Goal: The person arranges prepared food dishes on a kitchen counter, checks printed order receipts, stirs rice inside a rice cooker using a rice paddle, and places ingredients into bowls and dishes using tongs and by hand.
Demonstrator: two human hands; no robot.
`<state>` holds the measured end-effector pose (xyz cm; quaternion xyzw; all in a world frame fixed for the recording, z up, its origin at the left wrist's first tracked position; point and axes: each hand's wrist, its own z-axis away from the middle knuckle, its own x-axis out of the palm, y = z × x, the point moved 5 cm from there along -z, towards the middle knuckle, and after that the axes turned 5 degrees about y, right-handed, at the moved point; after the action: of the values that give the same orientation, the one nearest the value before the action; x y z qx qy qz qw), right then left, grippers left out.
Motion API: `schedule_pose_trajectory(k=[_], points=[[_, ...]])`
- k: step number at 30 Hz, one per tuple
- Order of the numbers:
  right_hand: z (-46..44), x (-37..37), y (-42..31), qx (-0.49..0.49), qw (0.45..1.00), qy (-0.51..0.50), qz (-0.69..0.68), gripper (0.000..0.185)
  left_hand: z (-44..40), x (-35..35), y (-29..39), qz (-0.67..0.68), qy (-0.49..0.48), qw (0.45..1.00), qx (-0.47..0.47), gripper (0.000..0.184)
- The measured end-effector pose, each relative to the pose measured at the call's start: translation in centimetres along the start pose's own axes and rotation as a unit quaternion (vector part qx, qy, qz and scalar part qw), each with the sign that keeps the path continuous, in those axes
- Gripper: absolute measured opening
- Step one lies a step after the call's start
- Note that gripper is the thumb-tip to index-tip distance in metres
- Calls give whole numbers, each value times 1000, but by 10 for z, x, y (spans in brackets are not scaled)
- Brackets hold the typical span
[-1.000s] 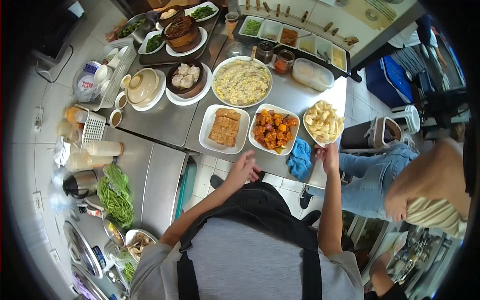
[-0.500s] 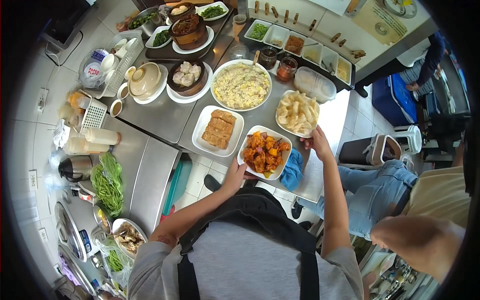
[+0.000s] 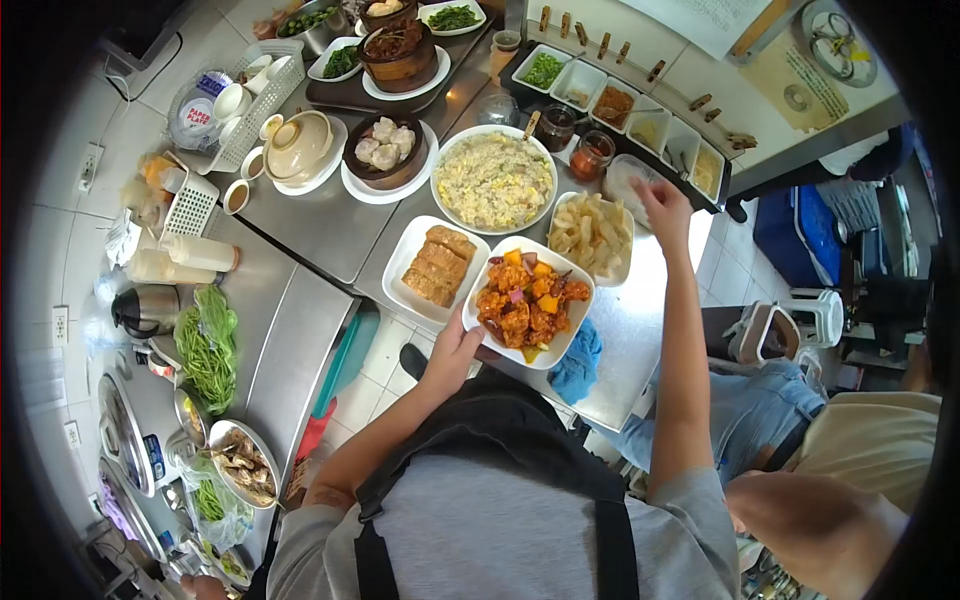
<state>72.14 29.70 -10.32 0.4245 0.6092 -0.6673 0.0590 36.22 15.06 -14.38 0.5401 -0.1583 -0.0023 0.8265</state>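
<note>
My left hand [image 3: 454, 352] grips the lower left rim of a white square plate [image 3: 588, 315] of saucy orange chunks [image 3: 528, 305] with peppers and onion. My right hand [image 3: 666, 214] is raised at the right, fingers drawn together, over the edge of a clear plastic container [image 3: 622, 177]; whether anything is in them I cannot make out. Just below it sits a plate of pale crackers [image 3: 590, 236]. Left of the saucy dish is a white plate [image 3: 397, 286] of browned rolls [image 3: 440, 265]. Behind them stands a large bowl of fried rice [image 3: 494, 179].
A blue cloth [image 3: 576, 362] lies at the steel table's front edge. Condiment tubs [image 3: 612, 105] and a jar of red sauce [image 3: 592, 154] line the back. Dumplings in a steamer [image 3: 384, 146] and a lidded clay pot [image 3: 300, 148] stand left. Another person [image 3: 840, 450] is close on my right.
My right hand has left the side of the cracker plate and risen toward the plastic container. The saucy plate, still in my left hand, looks slightly nearer and higher. The view has shifted a little.
</note>
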Motion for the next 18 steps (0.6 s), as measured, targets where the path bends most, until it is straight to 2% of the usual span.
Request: schedule_pose_trajectory(k=[1,3,6,9,13,14,17,18], points=[[-1,10,-16,-51,998,1,-37,36,0,1,-1,-4,6,1000,1,48],[-13,29,-21,-78,997,19,-12,36,4,-2,-7,-12,18,1000,-4,47],[-43,37,-32,-71,997,35,-24,31,12,-15,-32,-22,41,999,-9,45],[-86,33,-45,-264,937,150,170,28,21,-12,-17,-15,47,998,-25,46],[-134,30,-42,-268,867,196,372,24,19,-13,4,-8,73,997,-33,46],[-143,30,-37,-275,858,155,406,26,12,-21,-4,-53,68,996,24,45],[-194,44,5,-240,929,-107,259,26,-2,-14,30,3,69,998,-6,44],[-197,43,6,-244,936,-116,225,25,-9,-14,37,-1,61,998,-2,44]])
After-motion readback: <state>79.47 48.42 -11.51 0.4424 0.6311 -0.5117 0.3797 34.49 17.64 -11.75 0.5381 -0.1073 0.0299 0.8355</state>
